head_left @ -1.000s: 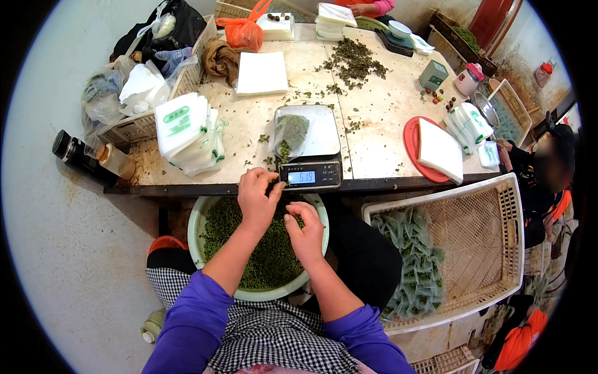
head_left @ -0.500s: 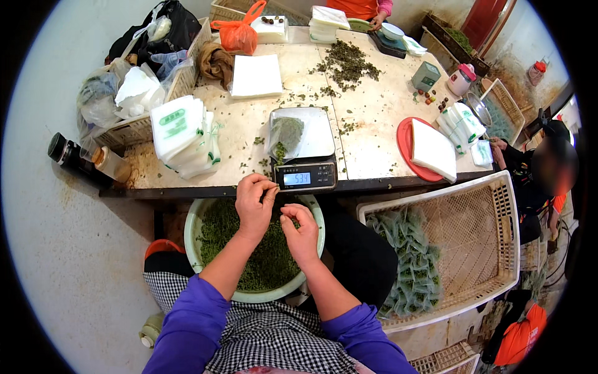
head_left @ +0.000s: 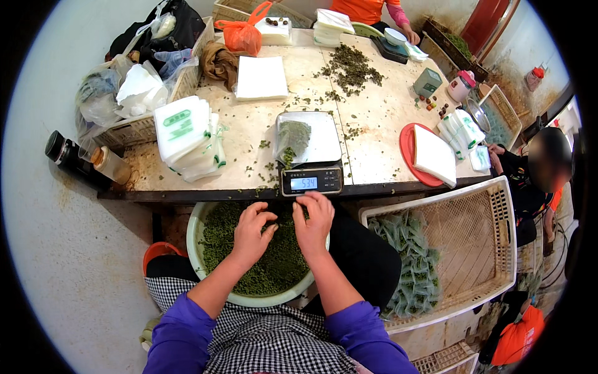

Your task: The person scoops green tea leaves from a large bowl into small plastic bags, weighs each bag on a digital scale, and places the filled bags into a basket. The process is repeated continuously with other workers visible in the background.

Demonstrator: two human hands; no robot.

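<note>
A bowl [head_left: 194, 249] with a pale green rim sits in my lap, filled with small green buds [head_left: 265, 271]. Over its far part is my left hand [head_left: 252, 232], fingers loosely bent and thumb apart, holding nothing visible. My right hand [head_left: 314, 219] is just below the front of the digital scale [head_left: 327, 181], fingers bent and thumb apart; nothing shows in it. On the scale's plate lies a clear plastic bag [head_left: 294, 138] partly filled with green buds, some spilling at its near mouth. The scale's display is lit.
Stacked plastic bags [head_left: 187, 134] stand left of the scale. A red plate [head_left: 408, 149] carries more bags at right. Beside my right leg, a crate [head_left: 467, 249] holds several filled bags [head_left: 408, 265]. Loose buds [head_left: 352, 65] lie farther back. Co-workers sit at the far side and right.
My left hand has drawn back from the scale's edge toward the bowl. My right hand has moved up and right, to the scale's front. The bag remains on the scale.
</note>
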